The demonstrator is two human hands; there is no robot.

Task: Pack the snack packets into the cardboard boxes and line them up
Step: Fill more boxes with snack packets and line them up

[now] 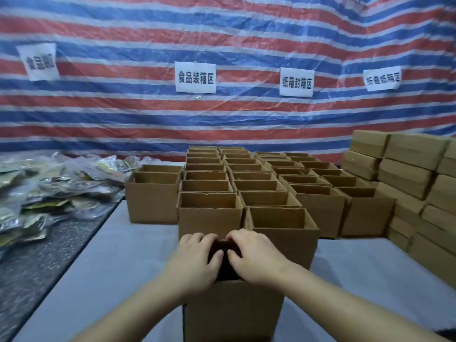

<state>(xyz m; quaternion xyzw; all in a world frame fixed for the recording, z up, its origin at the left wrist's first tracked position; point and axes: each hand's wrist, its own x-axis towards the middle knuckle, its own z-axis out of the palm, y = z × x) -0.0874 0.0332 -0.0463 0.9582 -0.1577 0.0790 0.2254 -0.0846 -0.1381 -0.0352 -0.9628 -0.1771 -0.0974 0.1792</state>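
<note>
Hands first: my left hand (195, 257) and right hand (251, 255) both sit on top of the nearest open brown cardboard box (234, 309) on the grey surface (118, 262), fingers curled over its dark opening, can't tell what they're gripping. Rows of open brown cardboard boxes (246, 183) stand just behind. Pile of shiny snack packets (49, 188) lies well off left.

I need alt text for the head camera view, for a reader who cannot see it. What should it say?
Two bare hands, left hand and right hand, rest on the open top of the nearest cardboard box on a grey table. Behind it stand rows of open boxes, with snack packets piled left and closed boxes stacked right.
</note>
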